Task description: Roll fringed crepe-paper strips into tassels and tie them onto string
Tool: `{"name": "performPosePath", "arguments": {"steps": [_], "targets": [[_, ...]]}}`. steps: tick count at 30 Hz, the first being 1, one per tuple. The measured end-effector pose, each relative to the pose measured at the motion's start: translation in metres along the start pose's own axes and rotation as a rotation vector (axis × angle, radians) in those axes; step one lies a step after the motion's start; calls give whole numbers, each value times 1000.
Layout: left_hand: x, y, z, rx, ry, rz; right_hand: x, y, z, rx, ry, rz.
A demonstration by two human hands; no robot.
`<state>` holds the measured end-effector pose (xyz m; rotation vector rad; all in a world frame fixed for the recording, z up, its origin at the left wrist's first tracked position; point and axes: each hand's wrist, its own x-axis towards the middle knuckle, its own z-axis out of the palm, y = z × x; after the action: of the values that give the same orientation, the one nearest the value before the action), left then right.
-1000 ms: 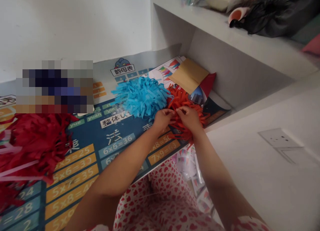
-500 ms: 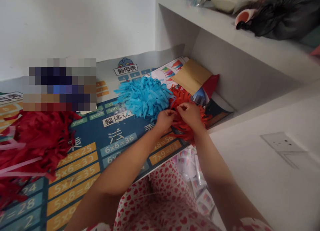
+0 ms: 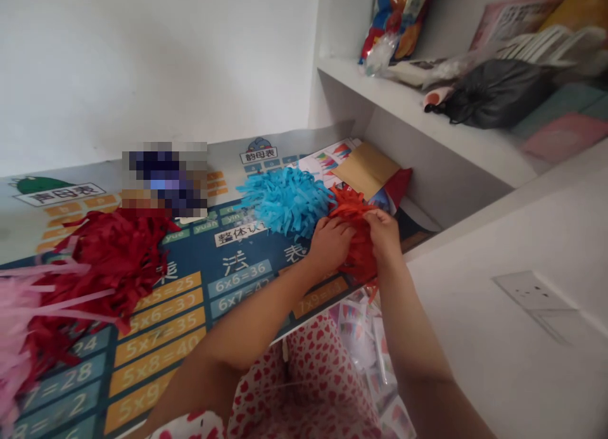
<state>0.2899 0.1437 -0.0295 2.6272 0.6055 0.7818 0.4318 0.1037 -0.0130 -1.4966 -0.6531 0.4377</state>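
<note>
An orange-red paper-strip pompom (image 3: 361, 255) lies at the right end of the printed table mat (image 3: 237, 252). My left hand (image 3: 332, 239) rests on its left side with the fingers curled into the strips. On its upper right, my right hand (image 3: 382, 231) pinches some of the strips between thumb and fingers. A light blue pompom (image 3: 287, 198) touches the orange-red one at the upper left. Further left are a dark red pompom (image 3: 111, 255) and a pink one (image 3: 16, 337).
Behind the pompoms lie a brown envelope (image 3: 365, 170) and printed sheets (image 3: 327, 160). A shelf (image 3: 427, 128) holding a black bag (image 3: 494, 94) juts out at the upper right. Packed sheets (image 3: 380, 356) are below the table edge. A blurred patch covers something at back left.
My left hand has moved onto the orange-red pompom, and my right hand has shifted to its right side. The view has tilted up and turned left, showing more shelf and the pink pompom.
</note>
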Motion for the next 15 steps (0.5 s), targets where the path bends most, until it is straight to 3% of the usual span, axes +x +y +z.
{"name": "performPosePath", "arguments": {"steps": [5,15], "targets": [[1,-5,-1,102,46,-107,-4,-17,-3,165,9,39],[-6,0,-6,230,3,-92,0,-74,-15,292,44,-29]]}}
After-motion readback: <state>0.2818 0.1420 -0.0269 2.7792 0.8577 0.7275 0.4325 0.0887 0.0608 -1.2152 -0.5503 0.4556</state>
